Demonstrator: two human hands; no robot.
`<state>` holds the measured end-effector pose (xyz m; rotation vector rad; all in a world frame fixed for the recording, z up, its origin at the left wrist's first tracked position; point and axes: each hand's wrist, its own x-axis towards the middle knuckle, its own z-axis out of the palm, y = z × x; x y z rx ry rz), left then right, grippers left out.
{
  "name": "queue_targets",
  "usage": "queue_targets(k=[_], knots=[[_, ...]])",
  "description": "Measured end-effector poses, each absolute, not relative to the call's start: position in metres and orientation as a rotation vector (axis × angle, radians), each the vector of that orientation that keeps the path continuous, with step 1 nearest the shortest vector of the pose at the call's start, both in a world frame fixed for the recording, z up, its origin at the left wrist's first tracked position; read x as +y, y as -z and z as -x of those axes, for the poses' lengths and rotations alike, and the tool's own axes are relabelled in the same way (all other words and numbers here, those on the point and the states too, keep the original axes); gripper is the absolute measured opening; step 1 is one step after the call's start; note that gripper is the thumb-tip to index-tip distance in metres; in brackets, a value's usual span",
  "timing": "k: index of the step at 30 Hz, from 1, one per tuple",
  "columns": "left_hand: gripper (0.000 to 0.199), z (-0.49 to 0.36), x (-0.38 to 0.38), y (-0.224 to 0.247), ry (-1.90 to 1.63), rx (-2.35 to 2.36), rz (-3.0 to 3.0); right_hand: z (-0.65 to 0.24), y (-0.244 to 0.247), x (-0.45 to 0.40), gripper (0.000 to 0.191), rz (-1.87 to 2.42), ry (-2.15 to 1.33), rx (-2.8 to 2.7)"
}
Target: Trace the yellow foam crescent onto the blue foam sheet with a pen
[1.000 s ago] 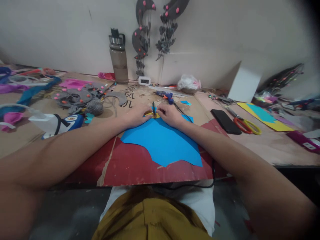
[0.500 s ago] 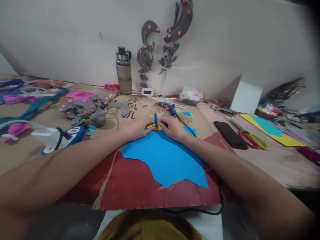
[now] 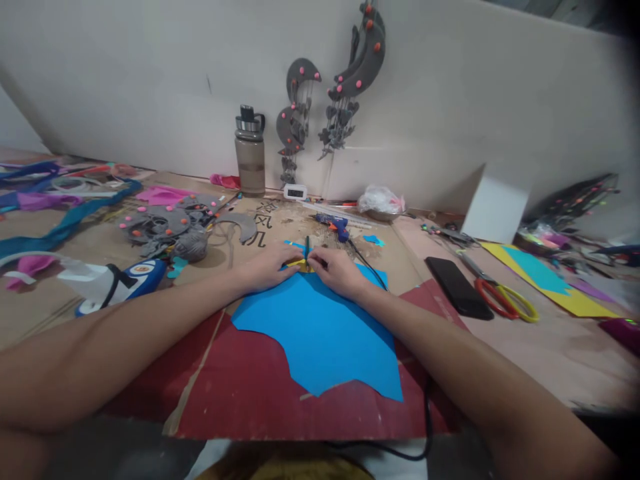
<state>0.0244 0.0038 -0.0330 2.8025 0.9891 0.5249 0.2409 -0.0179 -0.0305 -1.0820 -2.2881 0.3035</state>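
From where I stand, the spot between the two hands is the hardest to read. A dark, slim stick, perhaps a pen (image 3: 307,250), stands nearly upright there, its lower end lost among fingers. The left hand (image 3: 273,267) lies low with its thumb and fingertips at a small yellow piece (image 3: 299,265), which is mostly covered. The right hand (image 3: 336,270) is curled, thumb and forefinger drawn close beside the stick. Whether either hand really pinches anything, I can't tell.

Both hands rest over the far edge of a blue paper sheet (image 3: 330,333), its near edge cut in curves and points, lying on red cardboard (image 3: 240,393). The forearms hide part of the cardboard, and the left one overlaps a blue-and-white device (image 3: 147,273).

Against the wall, a smoky bottle (image 3: 251,163) stands upright, capped, with what looks like liquid about halfway up. A shallow bowl (image 3: 386,215) holds a crumpled clear plastic bag (image 3: 377,199) with something pink showing; I can't make out what. Over to the right, another container (image 3: 537,241) is heaped with bright, blurry bits. A magenta object (image 3: 623,333) is cut off by the right side of the view. The glue gun (image 3: 336,225) lies beyond the hands, its black cable (image 3: 367,262) passing behind the right forearm.
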Motion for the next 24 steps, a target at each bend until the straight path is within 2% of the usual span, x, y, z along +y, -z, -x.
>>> queue_targets(k=[24], knots=[[0.038, -0.021, 0.002, 0.041, -0.526, 1.035, -2.781, -0.240, 0.031, -0.015, 0.014, 1.107, -0.363, -2.300]])
